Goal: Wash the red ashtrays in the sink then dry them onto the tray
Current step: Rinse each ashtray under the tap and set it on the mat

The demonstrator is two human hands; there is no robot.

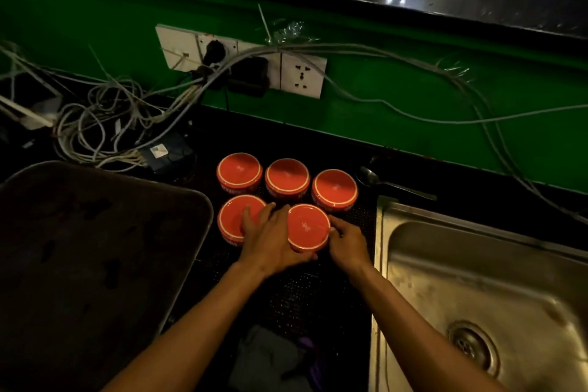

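We are looking down at five red ashtrays sitting on a dark counter in the middle of the frame, three in a back row and two in front. The back row runs from the back-left ashtray (239, 172) through the back-middle ashtray (287, 177) to the back-right ashtray (334, 189), each just beside the next. In front, the front-left ashtray (236, 216) and the front-right ashtray (308, 227) are sitting apart, with our left hand between them.

Our left hand (270, 237) is lying with its fingers spread; the fingertips are resting on the front-left ashtray, and the thumb side is pressing against the near wall of the front-right ashtray. Our right hand (346, 240) is touching the right wall of that same ashtray with its fingers curled against it, so both hands are cupping it from either side.

The tray (79, 232), dark and rectangular, is filling the lower left of the frame. The steel sink (477, 289) is occupying the lower right. A spoon (391, 183) is lying on the counter just behind the sink. White cables (105, 111) are tangling at the upper left, below a wall socket (302, 73) on the green wall.
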